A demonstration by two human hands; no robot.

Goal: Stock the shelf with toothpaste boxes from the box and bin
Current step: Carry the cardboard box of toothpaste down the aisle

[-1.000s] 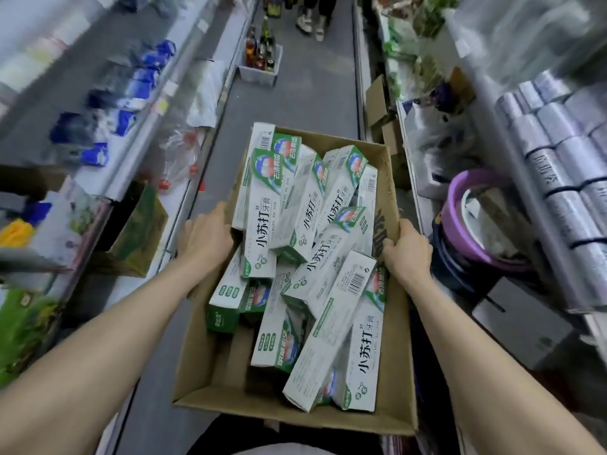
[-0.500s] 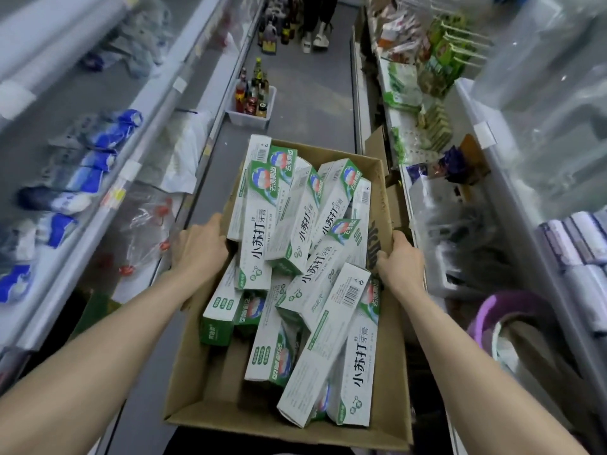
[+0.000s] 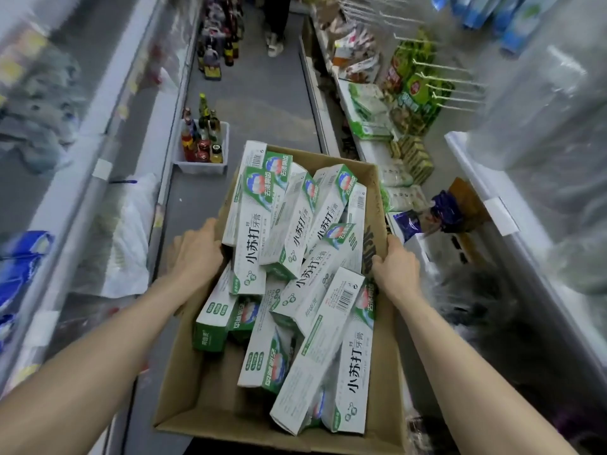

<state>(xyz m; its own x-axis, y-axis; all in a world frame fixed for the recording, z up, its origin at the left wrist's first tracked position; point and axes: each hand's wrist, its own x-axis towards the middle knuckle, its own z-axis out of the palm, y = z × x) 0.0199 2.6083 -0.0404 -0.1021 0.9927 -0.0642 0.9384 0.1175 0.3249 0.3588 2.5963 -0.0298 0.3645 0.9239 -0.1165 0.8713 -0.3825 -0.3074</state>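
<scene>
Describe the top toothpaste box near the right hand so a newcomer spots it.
In the cardboard carton held in the aisle, look at its right side, just below the right hand. A long toothpaste box lies diagonally on the pile; unlike neighbours with big black characters, its upper face is white small print with a barcode at the far end.

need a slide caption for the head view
Left hand and right hand hold a cardboard box of toothpaste boxes in a shop aisle.

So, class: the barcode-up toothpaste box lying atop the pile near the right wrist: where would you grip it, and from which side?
Probably pinch that toothpaste box across its long edges at mid-length, from above: it lies uppermost, with both edges exposed.
</scene>
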